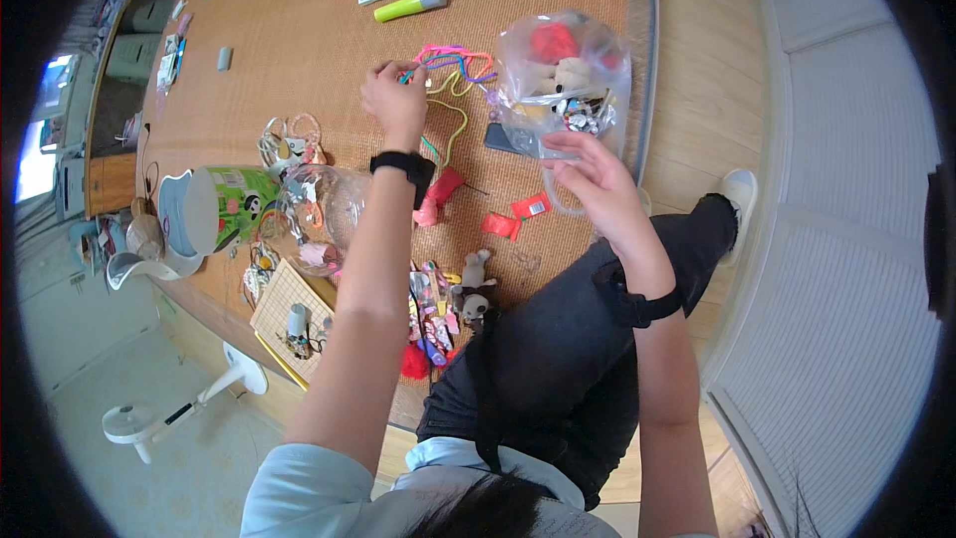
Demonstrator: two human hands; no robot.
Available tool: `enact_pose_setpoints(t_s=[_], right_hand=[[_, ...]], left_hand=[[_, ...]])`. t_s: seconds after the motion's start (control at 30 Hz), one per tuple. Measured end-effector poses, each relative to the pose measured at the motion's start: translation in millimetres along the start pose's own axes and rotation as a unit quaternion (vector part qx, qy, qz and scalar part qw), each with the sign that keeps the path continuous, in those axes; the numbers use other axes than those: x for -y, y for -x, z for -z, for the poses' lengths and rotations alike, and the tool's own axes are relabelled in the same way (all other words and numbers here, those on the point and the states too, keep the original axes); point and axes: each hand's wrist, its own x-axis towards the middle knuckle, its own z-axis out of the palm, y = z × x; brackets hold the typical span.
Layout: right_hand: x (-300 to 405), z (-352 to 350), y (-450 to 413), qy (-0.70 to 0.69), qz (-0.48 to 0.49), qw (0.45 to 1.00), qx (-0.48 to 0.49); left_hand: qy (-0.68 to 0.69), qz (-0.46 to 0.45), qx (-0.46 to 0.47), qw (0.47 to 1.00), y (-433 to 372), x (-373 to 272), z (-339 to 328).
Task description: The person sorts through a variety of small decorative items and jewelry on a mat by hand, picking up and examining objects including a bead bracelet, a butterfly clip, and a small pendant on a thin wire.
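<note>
My left hand [397, 101] pinches a bundle of coloured cords [457, 60] at its fingertips. Pink, blue, purple and yellow strands trail to the right on the woven mat [314, 52], and a yellow-green one curves down beside my wrist. My right hand [594, 175] hovers at the near edge of a clear plastic bag [515, 52], its fingers apart; whether the fingertips touch the plastic I cannot tell. Inside the bag are a red item [553, 42], a beige plush toy [572, 75] and shiny trinkets [586, 116]. A dark phone-like object [500, 137] lies partly under the bag.
Red packets [531, 206] and small plush toys [476, 269] lie near my leg. Left of my forearm are a clear plastic jar [328, 198], a green panda-printed canister [240, 202] and a gridded board [291, 310]. A yellow-green highlighter [409, 6] lies farther off. The mat's edge [648, 75] runs along the right.
</note>
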Motion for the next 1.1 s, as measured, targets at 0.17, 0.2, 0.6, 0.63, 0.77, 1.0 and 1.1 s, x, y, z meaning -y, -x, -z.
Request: enact_pose_setpoints(t_s=[0.17,0.2,0.6,0.63,0.77,1.0,1.1], right_hand=[[18,-2,30,0.101,0.16,0.979,-0.083],[35,-10,42,0.116,0.174,0.974,-0.089],[69,-44,160,0.101,0.259,0.942,-0.187],[69,-46,166,0.105,0.256,0.94,-0.2],[68,-52,189,0.129,0.289,0.923,-0.218],[68,-58,222,0.168,0.346,0.893,-0.235],[69,-57,236,0.175,0.381,0.886,-0.199]], left_hand=[[0.531,0.158,0.151,0.819,24,-80,116],[0.522,0.097,0.131,0.837,36,-90,141],[0.401,-0.39,-0.094,0.823,83,-129,259],[0.399,-0.411,-0.107,0.813,85,-129,263],[0.447,-0.38,-0.098,0.804,102,-133,287],[0.53,-0.214,0.113,0.813,142,-128,321],[0.606,-0.121,0.17,0.768,151,-130,328]])
